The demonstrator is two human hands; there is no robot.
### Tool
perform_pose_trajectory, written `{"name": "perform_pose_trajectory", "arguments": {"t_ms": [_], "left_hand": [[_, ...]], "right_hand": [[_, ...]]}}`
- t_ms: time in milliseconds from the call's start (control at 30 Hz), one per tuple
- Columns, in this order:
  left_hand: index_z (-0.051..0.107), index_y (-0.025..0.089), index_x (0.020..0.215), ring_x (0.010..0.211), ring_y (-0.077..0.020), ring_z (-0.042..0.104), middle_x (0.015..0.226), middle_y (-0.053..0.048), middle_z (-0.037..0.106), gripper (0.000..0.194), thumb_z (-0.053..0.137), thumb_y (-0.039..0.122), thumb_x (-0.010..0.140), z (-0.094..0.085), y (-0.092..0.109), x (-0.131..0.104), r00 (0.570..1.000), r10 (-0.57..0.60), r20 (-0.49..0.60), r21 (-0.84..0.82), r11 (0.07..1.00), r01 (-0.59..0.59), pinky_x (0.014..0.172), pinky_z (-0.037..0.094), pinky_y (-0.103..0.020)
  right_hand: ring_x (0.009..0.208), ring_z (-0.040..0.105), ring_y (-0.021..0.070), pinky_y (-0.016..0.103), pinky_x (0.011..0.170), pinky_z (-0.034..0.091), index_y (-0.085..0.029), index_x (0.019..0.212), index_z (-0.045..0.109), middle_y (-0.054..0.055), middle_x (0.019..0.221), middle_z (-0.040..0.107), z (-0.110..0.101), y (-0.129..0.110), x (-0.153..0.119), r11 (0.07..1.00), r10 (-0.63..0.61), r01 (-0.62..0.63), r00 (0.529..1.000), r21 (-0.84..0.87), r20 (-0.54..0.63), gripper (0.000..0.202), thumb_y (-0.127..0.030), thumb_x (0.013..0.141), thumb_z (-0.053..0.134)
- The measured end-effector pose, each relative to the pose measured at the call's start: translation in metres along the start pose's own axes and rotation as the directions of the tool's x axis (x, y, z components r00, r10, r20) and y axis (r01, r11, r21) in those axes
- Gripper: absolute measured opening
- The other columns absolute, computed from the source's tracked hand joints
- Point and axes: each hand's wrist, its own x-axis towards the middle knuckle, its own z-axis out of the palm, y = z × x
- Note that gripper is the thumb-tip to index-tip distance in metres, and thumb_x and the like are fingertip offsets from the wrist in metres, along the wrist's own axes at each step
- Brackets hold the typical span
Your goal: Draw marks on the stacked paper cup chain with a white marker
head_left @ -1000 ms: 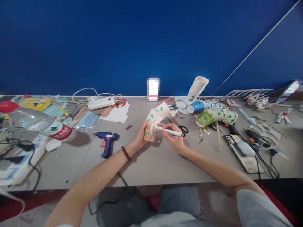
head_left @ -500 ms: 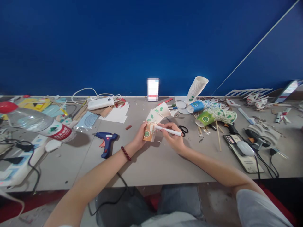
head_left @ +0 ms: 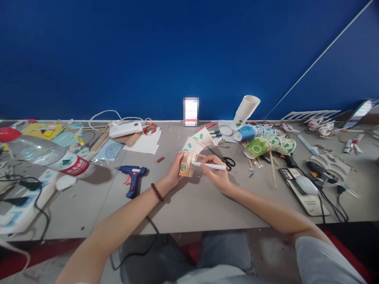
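Observation:
My left hand [head_left: 175, 170] is closed around a curved chain of joined paper cups [head_left: 185, 165]. Its nearest cup is brown with a round green logo; the white cups [head_left: 202, 137] behind it carry green leaf prints and bend to the upper right. Pinched in my right hand [head_left: 217, 174] is a white marker pen [head_left: 213, 166], its tip at the right side of the brown cup. Whether the tip touches the cup I cannot tell. Just beyond my right hand lie black-handled scissors [head_left: 229, 162].
A blue hot glue gun [head_left: 132, 176] lies left of my left hand. Further left are a water bottle [head_left: 56, 154] and a power strip [head_left: 26, 201]. Right of my hands are blue and green cup chains [head_left: 258, 147], stacked white cups [head_left: 247, 111] and a phone [head_left: 308, 197] under a mouse.
The marker's tip has moved slightly down along the brown cup, and the pen now lies more level. My left hand and the cup chain are almost unmoved.

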Motion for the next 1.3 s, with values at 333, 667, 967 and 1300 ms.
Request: {"name": "perform_pose_trajectory", "arguments": {"t_ms": [333,667,967,1300], "left_hand": [[0.069,0.016,0.090,0.070,-0.0189,0.065,0.079,-0.005,0.071,0.039,0.062,0.054,0.083,0.0014,0.0011,-0.0002,1.000,-0.023,0.007,0.002,1.000,0.023,0.064,0.048,-0.029],[0.067,0.018,0.081,0.065,-0.0163,0.062,0.073,-0.002,0.068,0.033,0.063,0.050,0.084,0.0028,0.0010,-0.0001,1.000,0.000,-0.016,-0.025,1.000,-0.001,0.062,0.046,-0.028],[0.069,0.017,0.090,0.071,-0.0204,0.065,0.080,-0.005,0.071,0.041,0.061,0.056,0.083,-0.0006,0.0002,0.0010,1.000,-0.023,0.008,0.009,1.000,0.023,0.065,0.047,-0.030],[0.068,0.017,0.085,0.067,-0.0171,0.062,0.078,-0.002,0.070,0.035,0.063,0.052,0.083,0.0002,0.0000,0.0011,1.000,-0.003,-0.011,-0.025,1.000,0.003,0.064,0.045,-0.028]], "right_hand": [[0.116,0.070,0.0321,0.041,0.086,0.057,-0.025,0.080,0.061,0.002,0.067,0.068,0.0001,-0.0010,-0.0010,0.999,-0.027,0.025,0.998,0.035,0.048,0.012,-0.032,0.088,0.066],[0.117,0.069,0.0301,0.042,0.092,0.056,-0.025,0.088,0.061,0.004,0.084,0.073,-0.0002,0.0027,-0.0008,1.000,-0.020,0.020,1.000,0.023,0.020,0.010,-0.034,0.090,0.065],[0.119,0.068,0.0306,0.044,0.092,0.057,-0.026,0.080,0.061,0.001,0.064,0.067,0.0008,-0.0035,-0.0021,0.999,-0.017,0.014,0.997,0.045,0.075,0.015,-0.038,0.088,0.067],[0.119,0.068,0.0311,0.043,0.090,0.057,-0.026,0.083,0.060,0.003,0.073,0.070,0.0003,0.0008,-0.0022,0.999,0.003,-0.004,0.999,0.032,0.040,0.014,-0.037,0.088,0.067]]}}
